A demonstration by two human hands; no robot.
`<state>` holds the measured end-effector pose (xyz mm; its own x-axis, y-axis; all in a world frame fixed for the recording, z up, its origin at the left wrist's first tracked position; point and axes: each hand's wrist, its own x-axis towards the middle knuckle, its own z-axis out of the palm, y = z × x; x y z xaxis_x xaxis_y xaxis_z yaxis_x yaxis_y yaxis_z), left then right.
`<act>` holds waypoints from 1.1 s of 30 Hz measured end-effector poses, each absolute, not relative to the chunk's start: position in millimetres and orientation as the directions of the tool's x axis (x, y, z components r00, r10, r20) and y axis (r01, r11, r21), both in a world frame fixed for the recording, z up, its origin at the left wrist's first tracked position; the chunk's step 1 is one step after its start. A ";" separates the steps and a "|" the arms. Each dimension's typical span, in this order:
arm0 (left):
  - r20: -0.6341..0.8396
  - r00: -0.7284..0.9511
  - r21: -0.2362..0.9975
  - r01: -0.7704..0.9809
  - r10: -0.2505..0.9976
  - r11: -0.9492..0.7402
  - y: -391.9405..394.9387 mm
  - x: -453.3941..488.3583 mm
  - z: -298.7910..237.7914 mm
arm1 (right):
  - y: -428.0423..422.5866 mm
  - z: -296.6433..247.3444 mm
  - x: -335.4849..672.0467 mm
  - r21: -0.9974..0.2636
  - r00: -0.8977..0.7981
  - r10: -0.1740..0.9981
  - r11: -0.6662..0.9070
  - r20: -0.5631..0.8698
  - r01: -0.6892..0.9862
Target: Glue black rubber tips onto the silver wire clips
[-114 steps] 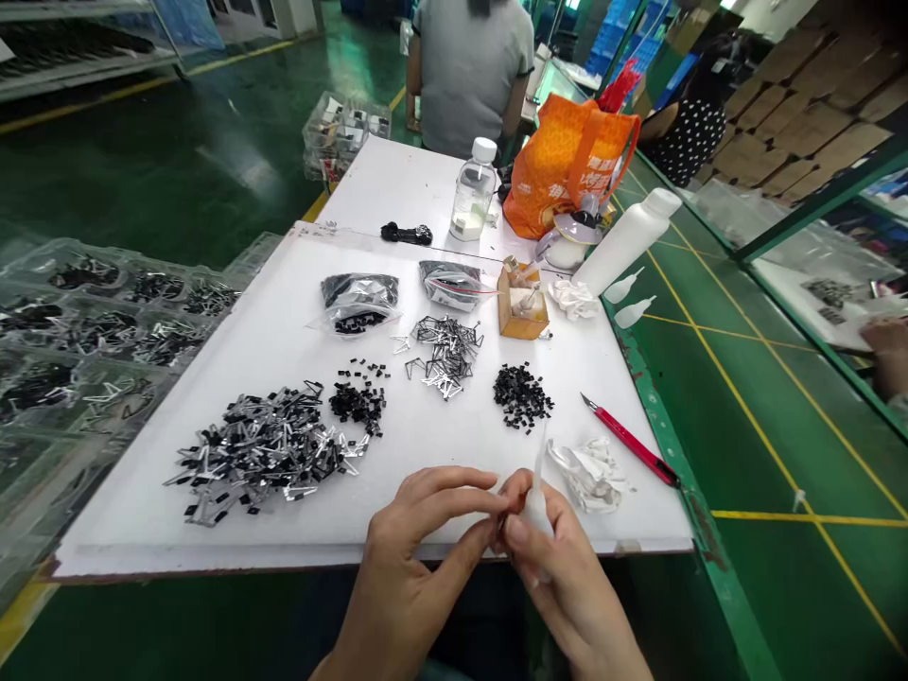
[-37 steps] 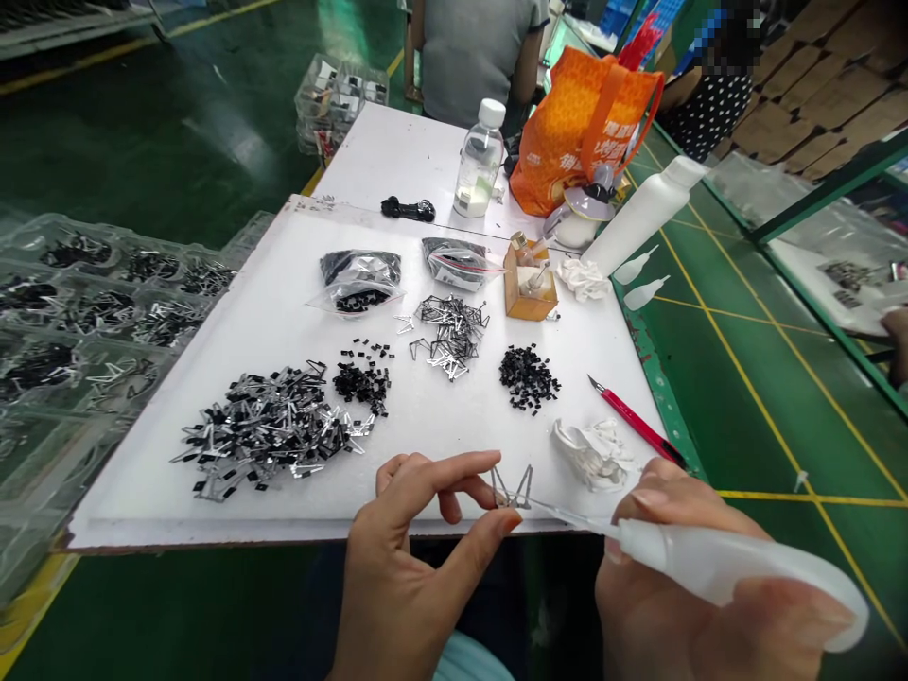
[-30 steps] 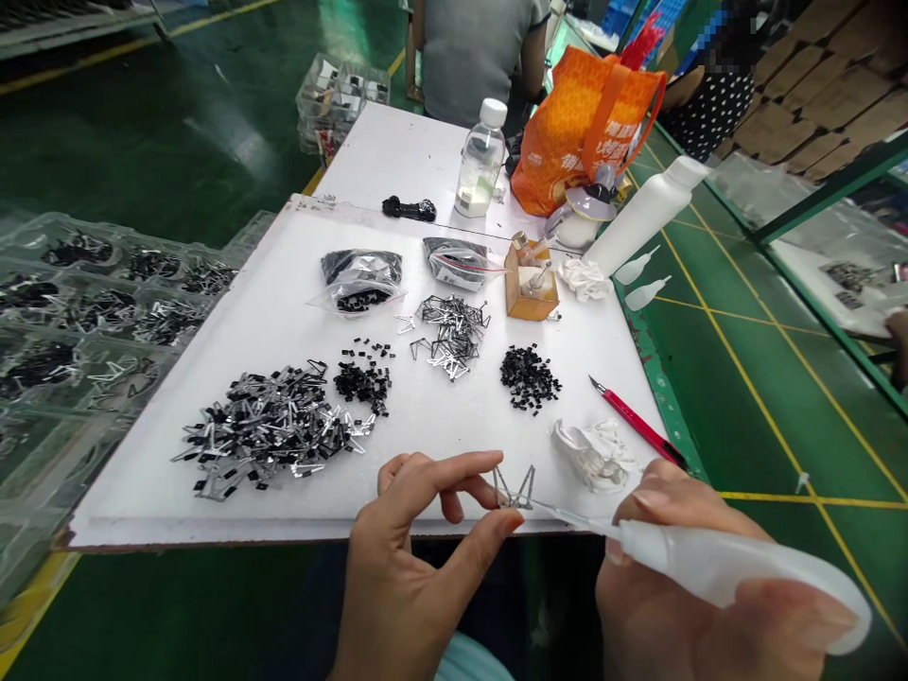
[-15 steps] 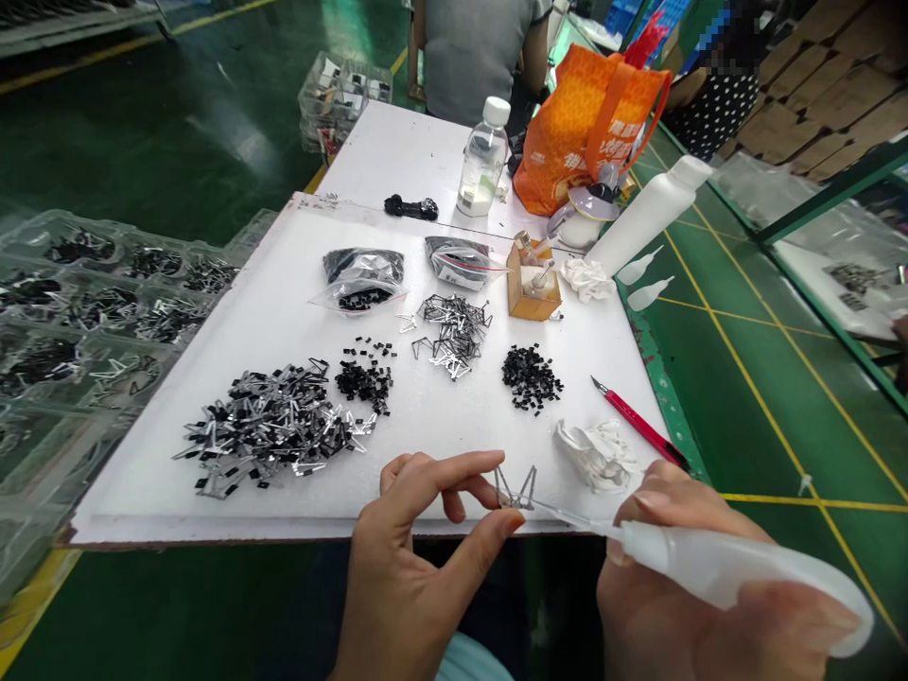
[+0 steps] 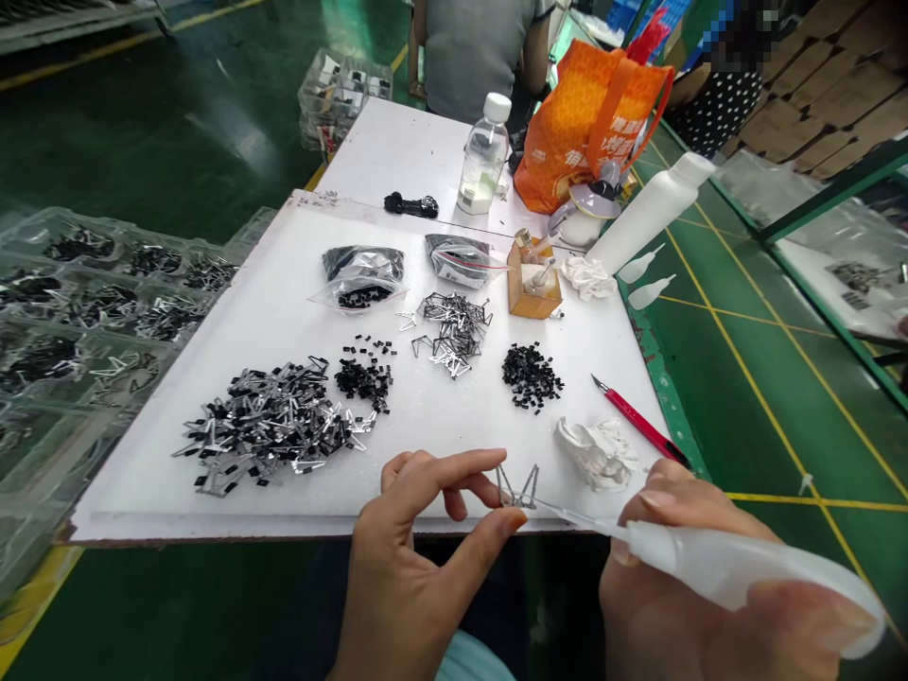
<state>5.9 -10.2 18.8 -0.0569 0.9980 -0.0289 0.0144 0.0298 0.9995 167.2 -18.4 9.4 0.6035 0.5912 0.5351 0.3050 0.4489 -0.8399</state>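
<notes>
Between thumb and fingers, my left hand (image 5: 432,549) pinches a small bent metal wire piece (image 5: 527,488) with upright V-shaped legs, just above the table's front edge. My right hand (image 5: 695,577) grips a translucent white squeeze bottle (image 5: 738,563), its thin nozzle tip meeting or nearly meeting the metal piece's lower part. Whether any liquid comes out is too small to tell. Beyond the hands lie a heap of small black caps (image 5: 532,377), a pile of bare metal pieces (image 5: 454,329) and a second heap of black caps (image 5: 364,382). A large pile of black-tipped metal pieces (image 5: 276,426) spreads at left.
Crumpled white tissue (image 5: 600,454) and a red craft knife (image 5: 642,421) lie near my right hand. Farther back are zip bags (image 5: 363,276), a wooden box (image 5: 533,295), bottles and an orange bag (image 5: 574,132). Clear parts trays (image 5: 92,293) flank the table; two people sit beyond.
Very little differs. The squeeze bottle and my right hand have shifted slightly to the right; my left hand keeps its pinch on the metal piece.
</notes>
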 end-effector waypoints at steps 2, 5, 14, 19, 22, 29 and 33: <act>-0.021 -0.054 1.000 0.009 0.998 0.021 -10.0 6.2 19.1 | -18.0 3.8 172.7 -0.793 0.553 0.575 0.507 0.603 0.339; -0.015 -0.051 1.000 0.008 0.999 0.015 -10.4 5.3 18.6 | -18.0 -1.2 178.1 -0.771 0.493 0.596 0.544 0.633 0.331; -0.023 -0.056 1.000 -0.003 0.998 0.022 -9.7 5.0 18.8 | -18.0 2.2 173.9 -0.776 0.521 0.585 0.552 0.621 0.306; -0.031 -0.070 1.000 0.002 0.997 0.031 -9.8 5.1 19.3 | -17.9 7.0 174.6 -0.799 0.530 0.613 0.546 0.586 0.252; -0.036 -0.071 0.999 -0.002 0.997 0.036 -9.2 5.2 18.6 | -16.0 7.3 172.8 -0.801 0.518 0.623 0.541 0.586 0.256; -0.042 -0.066 0.999 -0.005 0.997 0.042 -10.8 4.8 17.4 | -15.5 6.9 171.4 -0.809 0.508 0.642 0.541 0.574 0.231; -0.045 -0.056 0.999 -0.005 0.997 0.045 -13.8 5.5 13.2 | -17.6 8.7 172.5 -0.817 0.501 0.651 0.515 0.570 0.260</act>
